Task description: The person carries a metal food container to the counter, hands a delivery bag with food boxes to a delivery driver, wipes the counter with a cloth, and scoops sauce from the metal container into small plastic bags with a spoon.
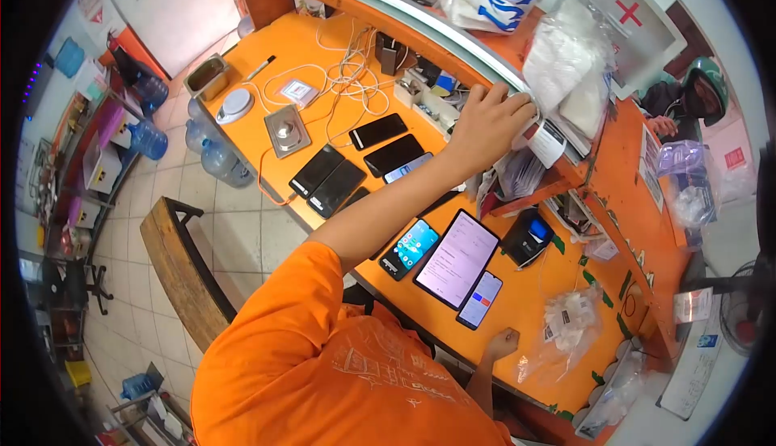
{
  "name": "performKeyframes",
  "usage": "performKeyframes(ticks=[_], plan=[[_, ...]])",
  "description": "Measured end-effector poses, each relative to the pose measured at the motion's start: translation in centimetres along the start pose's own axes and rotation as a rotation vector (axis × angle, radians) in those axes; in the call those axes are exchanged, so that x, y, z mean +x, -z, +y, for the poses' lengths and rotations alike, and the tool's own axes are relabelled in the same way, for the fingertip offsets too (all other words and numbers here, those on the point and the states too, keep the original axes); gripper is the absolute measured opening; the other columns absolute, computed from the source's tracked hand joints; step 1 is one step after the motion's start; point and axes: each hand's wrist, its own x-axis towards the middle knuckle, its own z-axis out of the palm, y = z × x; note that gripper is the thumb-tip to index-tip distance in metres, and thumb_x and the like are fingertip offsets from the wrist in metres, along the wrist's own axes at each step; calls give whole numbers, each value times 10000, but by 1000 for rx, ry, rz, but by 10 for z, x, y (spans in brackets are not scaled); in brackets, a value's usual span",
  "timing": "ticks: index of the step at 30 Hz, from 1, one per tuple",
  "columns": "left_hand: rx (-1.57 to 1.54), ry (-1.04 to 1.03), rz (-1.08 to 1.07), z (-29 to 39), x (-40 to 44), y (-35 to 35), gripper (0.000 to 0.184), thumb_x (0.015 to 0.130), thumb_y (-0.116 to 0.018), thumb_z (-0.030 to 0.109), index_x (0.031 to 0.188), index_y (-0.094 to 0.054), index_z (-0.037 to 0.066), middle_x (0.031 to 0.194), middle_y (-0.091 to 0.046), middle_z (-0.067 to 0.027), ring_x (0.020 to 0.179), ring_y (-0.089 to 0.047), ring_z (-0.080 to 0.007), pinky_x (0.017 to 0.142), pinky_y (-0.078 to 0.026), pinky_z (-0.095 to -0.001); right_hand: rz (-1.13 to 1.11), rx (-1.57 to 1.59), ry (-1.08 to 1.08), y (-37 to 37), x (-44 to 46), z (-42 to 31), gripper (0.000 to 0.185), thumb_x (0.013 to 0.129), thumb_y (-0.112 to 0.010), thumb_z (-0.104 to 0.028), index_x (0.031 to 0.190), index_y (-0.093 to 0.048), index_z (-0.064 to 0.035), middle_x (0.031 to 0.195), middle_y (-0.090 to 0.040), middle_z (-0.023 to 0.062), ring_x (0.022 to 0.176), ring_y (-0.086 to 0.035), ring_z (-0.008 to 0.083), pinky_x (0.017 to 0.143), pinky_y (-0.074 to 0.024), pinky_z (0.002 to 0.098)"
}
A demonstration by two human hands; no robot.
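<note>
My left hand reaches up to the metal-edged shelf, its fingers curled at the edge beside a white paper piece. What lies under those fingers is hidden. Low on the orange table, my right hand rests with fingers curled in; its inside does not show. Close to it lies a lit white-screened phone, touching a large tablet that shows text. Left of the tablet is a phone with a teal screen. A dark card terminal stands right of the tablet.
Several dark phones lie beyond my left forearm. White cables tangle farther back, near a metal plate. A clear plastic bag lies at right. A wooden bench stands left. A helmeted person is across the counter.
</note>
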Motion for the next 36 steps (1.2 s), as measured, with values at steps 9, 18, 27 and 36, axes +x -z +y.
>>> performKeyframes(ticks=[9, 18, 27, 36], plan=[[-59, 1, -30, -23, -6, 3, 433, 780, -624, 90, 1174, -612, 270, 1209, -524, -22, 1128, -455, -270, 913, -328, -454, 75, -150, 62, 4, 2, -9, 202, 859, -524, -70, 705, -549, 59, 556, -503, 122, 496, -474, 202, 484, -380, 367], [3, 15, -68, -13, -9, 7, 560, 706, -687, 113, 1236, -578, 262, 1250, -495, -49, 1184, -414, -283, 965, -273, -455, 78, -206, -64, -4, 4, -12, 255, 865, -526, -112, 684, -541, 67, 544, -501, 137, 488, -482, 244, 493, -388, 395], [-270, 181, -51, -26, -30, 13, 736, 629, -699, 12, 1298, -567, 290, 1390, -413, -76, 1253, -366, -349, 1027, -246, -500, 47, 278, 131, -15, 41, -135, 156, 897, -477, 5, 910, -626, 50, 868, -606, 115, 772, -567, 185, 681, -463, 327], [-276, -349, -30, -43, 5, 1, 386, 751, -702, 38, 1126, -650, 114, 1328, -578, -42, 1239, -515, -277, 1031, -364, -470, 137, -3, 947, -62, 151, -404, 411, 728, -778, -106, 1126, -681, -134, 1172, -556, 91, 1129, -451, 327, 984, -336, 446]])
